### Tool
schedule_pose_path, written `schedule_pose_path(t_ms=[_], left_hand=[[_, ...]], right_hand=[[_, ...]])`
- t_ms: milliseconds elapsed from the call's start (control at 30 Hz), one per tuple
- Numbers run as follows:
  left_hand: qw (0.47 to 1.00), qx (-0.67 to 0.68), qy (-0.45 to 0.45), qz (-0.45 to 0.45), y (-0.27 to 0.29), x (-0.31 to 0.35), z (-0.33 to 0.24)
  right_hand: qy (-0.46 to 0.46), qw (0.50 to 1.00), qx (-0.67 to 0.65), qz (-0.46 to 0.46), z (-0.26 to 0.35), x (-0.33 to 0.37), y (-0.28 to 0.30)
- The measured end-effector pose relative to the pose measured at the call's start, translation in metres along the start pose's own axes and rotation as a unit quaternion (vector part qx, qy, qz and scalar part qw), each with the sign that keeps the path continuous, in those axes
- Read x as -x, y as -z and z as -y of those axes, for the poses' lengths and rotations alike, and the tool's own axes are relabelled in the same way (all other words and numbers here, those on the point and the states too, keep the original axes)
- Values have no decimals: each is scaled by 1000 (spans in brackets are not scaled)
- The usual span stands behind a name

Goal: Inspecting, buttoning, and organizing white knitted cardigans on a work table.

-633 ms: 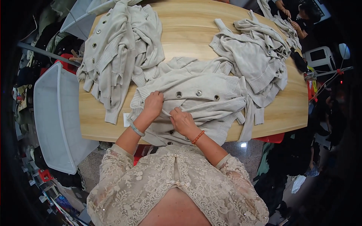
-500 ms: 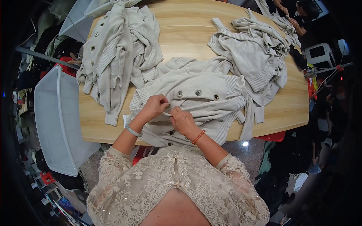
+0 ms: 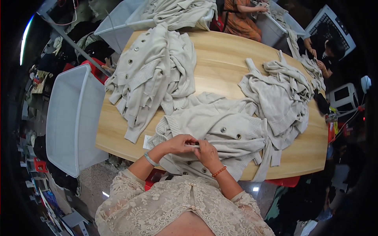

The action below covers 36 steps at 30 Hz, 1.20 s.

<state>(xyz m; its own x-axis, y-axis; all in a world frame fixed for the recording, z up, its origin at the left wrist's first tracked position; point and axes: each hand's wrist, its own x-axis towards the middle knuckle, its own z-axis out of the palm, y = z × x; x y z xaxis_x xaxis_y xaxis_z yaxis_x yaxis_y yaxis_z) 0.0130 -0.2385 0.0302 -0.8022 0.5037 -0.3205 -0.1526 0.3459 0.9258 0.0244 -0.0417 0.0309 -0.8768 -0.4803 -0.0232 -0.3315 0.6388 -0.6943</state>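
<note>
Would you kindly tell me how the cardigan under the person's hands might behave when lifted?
The cardigan would probably sag limply, since its knit lies in soft folds. Its ribbed band might stretch a little, judging by the ridges. It seems unlikely to roll, lying spread on the table.

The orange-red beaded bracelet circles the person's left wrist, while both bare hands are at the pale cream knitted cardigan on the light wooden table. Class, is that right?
The wrist is wrong: the head view shows the orange-red beaded bracelet on the wrist of the right hand. That hand and the left hand are indeed at the pale cream knitted cardigan on the light wooden table.
</note>
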Motion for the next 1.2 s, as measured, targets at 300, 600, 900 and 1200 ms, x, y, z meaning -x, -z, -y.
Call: schedule_pose_path(t_ms=[300, 600, 900, 1200], left_hand=[[959, -213, -94, -164, -17, 9, 9], [946, -181, -132, -234, -18, 6, 9], [981, -60, -62, -176, -18, 5, 14], [903, -312, -19, -294, -2, 5, 12]], right_hand=[[55, 996, -41, 57, -7, -6, -1], [65, 998, -17, 22, -10, -11, -2], [13, 994, -87, 71, -16, -10, 15], [-44, 995, 50, 73, -35, 6, 28]])
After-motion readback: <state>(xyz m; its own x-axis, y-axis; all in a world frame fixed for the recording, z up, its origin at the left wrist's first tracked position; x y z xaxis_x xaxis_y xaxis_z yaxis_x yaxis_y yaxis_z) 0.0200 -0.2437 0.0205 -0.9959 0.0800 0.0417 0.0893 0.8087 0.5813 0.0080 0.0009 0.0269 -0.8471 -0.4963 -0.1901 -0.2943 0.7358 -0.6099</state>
